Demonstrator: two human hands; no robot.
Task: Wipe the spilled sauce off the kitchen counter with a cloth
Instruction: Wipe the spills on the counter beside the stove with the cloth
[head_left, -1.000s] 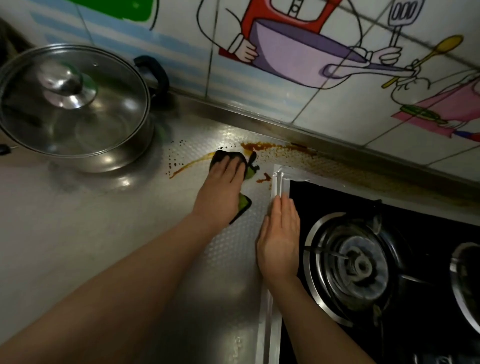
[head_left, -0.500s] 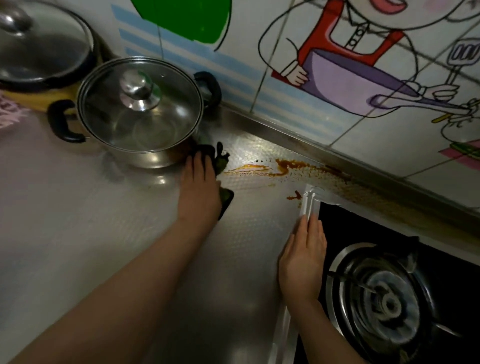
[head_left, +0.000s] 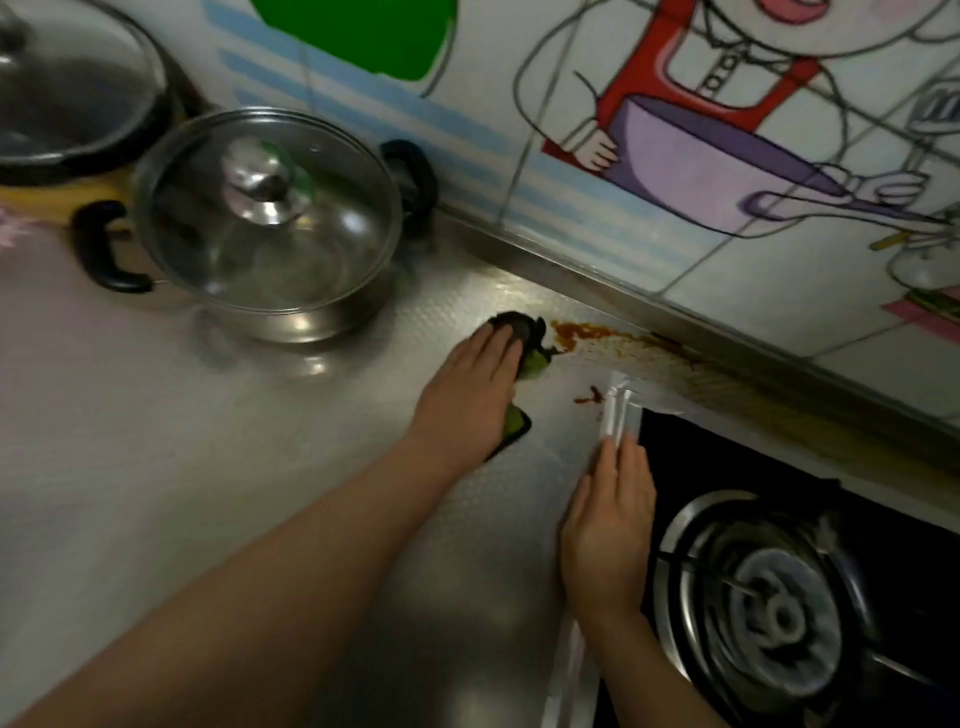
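Note:
My left hand lies flat on a dark cloth with green patches, pressing it onto the steel counter; most of the cloth is hidden under the palm. The cloth's far edge touches a brown-orange sauce smear that trails right along the back of the counter towards the wall. A small red sauce spot sits by the stove's corner. My right hand rests flat, fingers together, on the stove's left edge strip, holding nothing.
A steel pot with a glass lid stands left of the cloth, with black handles. A second lidded pot sits at the far left corner. The black gas stove with a burner fills the lower right. The tiled wall runs behind.
My left hand has slid the cloth rightwards from beside the pot to the left end of the sauce smear. The streak left of it is gone. The right hand stays on the stove edge.

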